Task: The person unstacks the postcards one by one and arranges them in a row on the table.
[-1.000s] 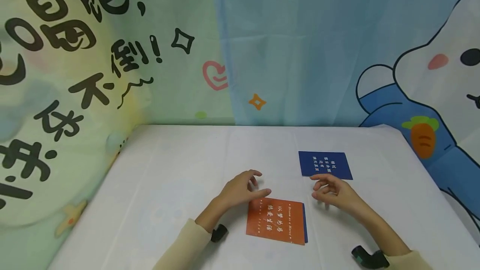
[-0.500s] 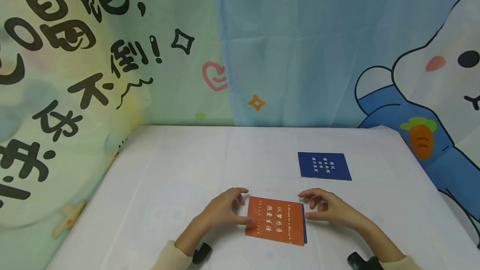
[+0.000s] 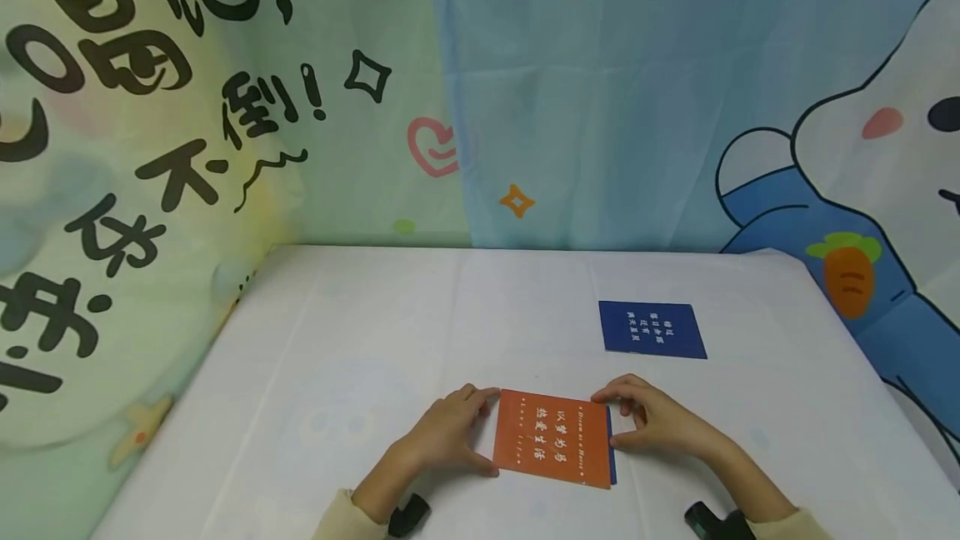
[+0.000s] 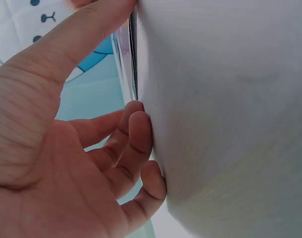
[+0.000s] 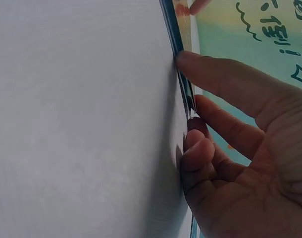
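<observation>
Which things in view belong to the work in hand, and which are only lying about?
Apparently in use:
orange card, between left grip and right grip
blue piece peeking out beneath it

Apparently just there:
separate blue card farther back, untouched
printed backdrop

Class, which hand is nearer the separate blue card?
Right hand, in front of the blue card; the left hand is farther off, at the left edge of the orange card.
</observation>
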A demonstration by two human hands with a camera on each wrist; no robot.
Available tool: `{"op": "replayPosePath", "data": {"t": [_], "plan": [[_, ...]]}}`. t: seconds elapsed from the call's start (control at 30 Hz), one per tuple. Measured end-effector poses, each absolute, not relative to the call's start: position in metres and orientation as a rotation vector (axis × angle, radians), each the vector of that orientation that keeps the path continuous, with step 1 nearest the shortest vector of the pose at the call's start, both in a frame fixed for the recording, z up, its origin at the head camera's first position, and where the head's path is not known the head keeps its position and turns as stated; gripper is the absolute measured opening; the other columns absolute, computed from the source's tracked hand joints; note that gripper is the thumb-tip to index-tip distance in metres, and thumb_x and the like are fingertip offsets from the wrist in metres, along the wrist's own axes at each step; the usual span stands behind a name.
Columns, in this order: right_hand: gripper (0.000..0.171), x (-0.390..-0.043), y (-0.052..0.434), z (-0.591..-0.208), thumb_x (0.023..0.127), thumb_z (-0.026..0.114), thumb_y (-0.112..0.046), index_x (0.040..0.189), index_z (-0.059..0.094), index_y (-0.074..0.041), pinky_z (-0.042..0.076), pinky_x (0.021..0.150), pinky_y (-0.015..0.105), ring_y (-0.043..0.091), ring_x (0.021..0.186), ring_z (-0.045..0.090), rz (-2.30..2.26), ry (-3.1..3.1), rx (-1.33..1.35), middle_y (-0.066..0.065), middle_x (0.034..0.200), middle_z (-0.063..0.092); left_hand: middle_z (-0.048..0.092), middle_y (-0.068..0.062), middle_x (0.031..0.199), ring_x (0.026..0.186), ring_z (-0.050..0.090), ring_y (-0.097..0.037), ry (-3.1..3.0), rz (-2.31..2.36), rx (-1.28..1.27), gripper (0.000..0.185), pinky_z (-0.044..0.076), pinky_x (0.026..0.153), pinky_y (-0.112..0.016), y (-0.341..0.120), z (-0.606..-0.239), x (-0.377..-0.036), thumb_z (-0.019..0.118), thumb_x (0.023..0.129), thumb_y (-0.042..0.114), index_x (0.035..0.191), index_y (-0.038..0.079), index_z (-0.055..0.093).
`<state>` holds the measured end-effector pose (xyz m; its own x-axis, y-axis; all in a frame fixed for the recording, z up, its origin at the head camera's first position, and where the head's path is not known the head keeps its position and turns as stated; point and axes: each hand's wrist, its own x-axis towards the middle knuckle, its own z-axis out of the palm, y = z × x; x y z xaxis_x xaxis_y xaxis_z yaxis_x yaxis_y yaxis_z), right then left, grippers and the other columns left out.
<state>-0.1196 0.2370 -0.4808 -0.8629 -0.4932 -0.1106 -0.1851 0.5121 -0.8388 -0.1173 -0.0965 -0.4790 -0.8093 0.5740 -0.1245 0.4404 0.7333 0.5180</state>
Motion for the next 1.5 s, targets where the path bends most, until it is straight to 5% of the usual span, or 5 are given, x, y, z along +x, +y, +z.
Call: {"op": "replayPosePath", "data": {"t": [0.23, 0.5, 0.97, 1.5], "plan": [[0.046, -0.119, 0.238, -0.485, 0.078, 0.081, -0.015, 0.118, 0.065, -0.003, 0.039, 0.057, 0.020, 0.014, 0.074, 0.044, -1.278, 2.456, -0.596, 0.009, 0.103, 0.050, 0.052, 0.009, 0.103, 0.090, 0.044, -0.005, 2.639, 0.703, 0.793, 0.094, 0.042, 0.083, -0.028, -0.098, -0.478, -0.117, 0.091, 0.064, 0.040, 0.142, 0.010, 0.047], [0.041, -0.120, 0.236, -0.485, 0.080, 0.080, -0.017, 0.116, 0.066, -0.003, 0.040, 0.057, 0.020, 0.013, 0.076, 0.044, -1.276, 2.472, -0.595, 0.008, 0.103, 0.050, 0.047, 0.014, 0.095, 0.076, 0.041, -0.003, 2.537, 0.717, 0.749, 0.102, 0.034, 0.071, -0.023, -0.097, -0.479, -0.125, 0.091, 0.064, 0.036, 0.148, 0.012, 0.039], [0.037, -0.119, 0.234, -0.487, 0.080, 0.079, -0.016, 0.113, 0.067, -0.006, 0.041, 0.058, 0.020, 0.012, 0.077, 0.045, -1.287, 2.483, -0.556, 0.008, 0.105, 0.052, 0.049, 0.012, 0.093, 0.084, 0.047, -0.004, 2.453, 0.721, 0.731, 0.108, 0.041, 0.071, -0.022, -0.090, -0.474, -0.137, 0.096, 0.056, 0.031, 0.146, 0.017, 0.039], [0.028, -0.118, 0.233, -0.486, 0.087, 0.073, -0.010, 0.111, 0.065, 0.002, 0.046, 0.062, 0.021, 0.007, 0.074, 0.052, -1.510, 2.406, -0.533, 0.005, 0.090, 0.062, 0.056, 0.007, 0.098, 0.066, 0.050, -0.003, 2.317, 0.997, 0.822, 0.109, 0.043, 0.062, -0.019, -0.102, -0.481, -0.140, 0.094, 0.061, 0.015, 0.148, 0.012, 0.030]]}}
